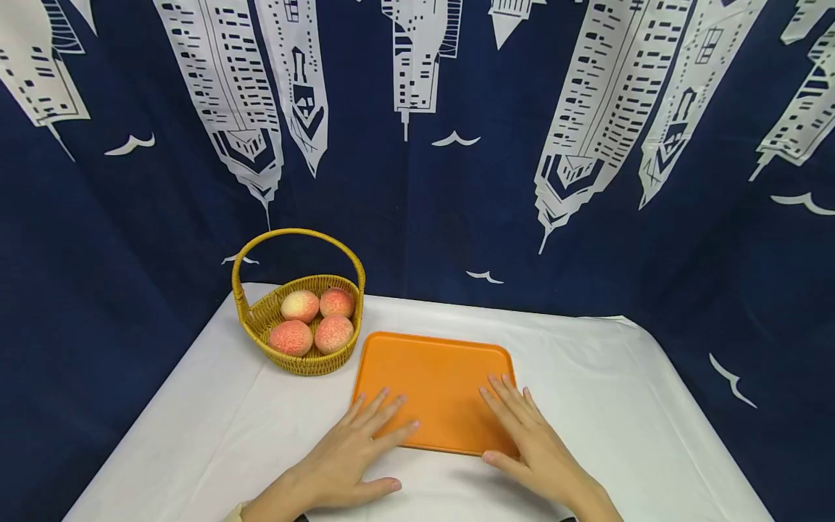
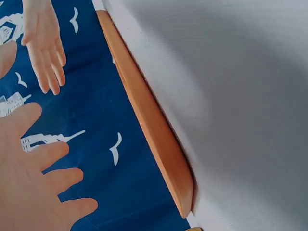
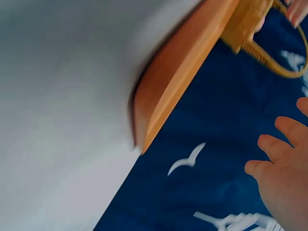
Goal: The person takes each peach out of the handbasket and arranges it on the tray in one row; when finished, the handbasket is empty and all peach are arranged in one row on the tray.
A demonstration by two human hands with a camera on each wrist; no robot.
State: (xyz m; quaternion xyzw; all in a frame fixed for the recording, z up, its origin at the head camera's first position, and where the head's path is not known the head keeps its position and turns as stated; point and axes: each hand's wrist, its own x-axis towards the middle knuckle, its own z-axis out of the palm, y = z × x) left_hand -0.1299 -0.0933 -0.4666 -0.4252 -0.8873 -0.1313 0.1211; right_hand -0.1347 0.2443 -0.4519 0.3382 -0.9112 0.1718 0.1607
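Note:
An orange rectangular tray [image 1: 437, 384] lies on the white-covered table, nothing on it. Over its near left corner my left hand [image 1: 349, 453] is spread, fingers straight and apart, holding nothing. My right hand [image 1: 531, 442] spreads likewise over the near right corner. From the side, the left wrist view shows the tray's edge [image 2: 149, 120] low on the cloth, with the left hand [image 2: 33, 178] raised above it. In the right wrist view the right hand [image 3: 284, 163] is also apart from the tray [image 3: 178, 72], its fingers extended.
To the left of the tray's far corner stands a yellow wicker basket [image 1: 306, 366] with a tall arched handle. Several reddish peaches [image 1: 291, 338] sit inside it. White cloth covers the table [image 1: 587, 384]. Behind hangs a dark blue curtain [image 1: 457, 203] printed with white buildings and birds.

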